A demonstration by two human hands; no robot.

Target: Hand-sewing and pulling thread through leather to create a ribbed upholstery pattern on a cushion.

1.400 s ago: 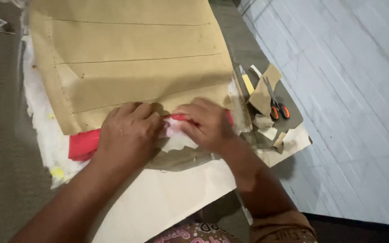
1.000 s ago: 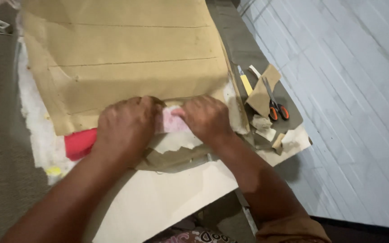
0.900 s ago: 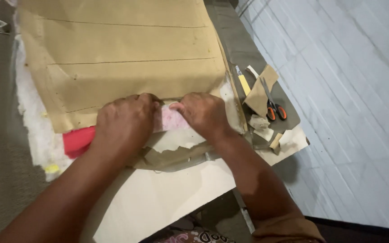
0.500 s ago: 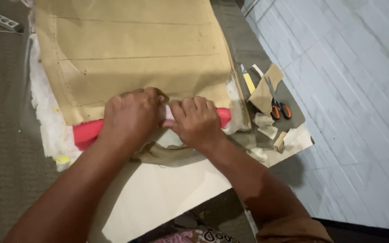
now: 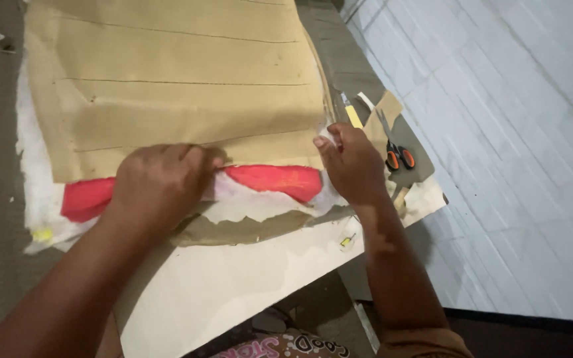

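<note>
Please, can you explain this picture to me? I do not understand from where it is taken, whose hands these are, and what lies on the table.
The picture comes from a camera on a person's head, looking down at their own two bare hands. No machine is here. On the table lies a brown paper pattern with drawn lines, over white padding and a red strip. The left hand presses on the red strip at the pattern's edge. The right hand pinches the white material at the pattern's right corner. Scissors with orange handles lie to the right.

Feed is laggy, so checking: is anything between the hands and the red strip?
Nothing visible. The left hand presses on the red strip; the right hand rests at its right end, by the brown paper pattern.
</note>
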